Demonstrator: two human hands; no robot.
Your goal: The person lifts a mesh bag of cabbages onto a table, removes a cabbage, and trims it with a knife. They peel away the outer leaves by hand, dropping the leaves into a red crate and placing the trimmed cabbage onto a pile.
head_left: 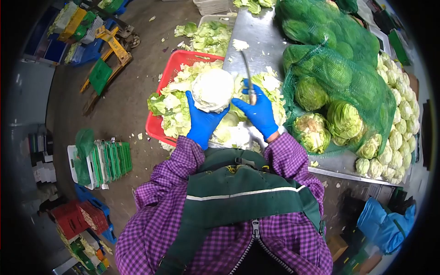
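A pale, trimmed cabbage (212, 90) rests in my left hand (201, 123), whose blue-gloved fingers cup it from below and the side. My right hand (259, 109), also gloved in blue, is closed around the handle of a knife (248, 68). The blade points away from me, and a pale scrap (240, 45) shows at its tip. My right thumb reaches toward the cabbage; whether it touches cannot be told. Beneath the cabbage, a red crate (161, 87) holds loose cabbage leaves (176, 120). More leaves lie on the metal table around my right hand.
Green net sacks of cabbages (339, 78) cover the right of the metal table (262, 39), one open toward me. Trimmed cabbages (396, 123) are stacked at the far right. Another leaf-filled crate (213, 36) stands beyond the red one. A yellow pallet jack (112, 43) is at left.
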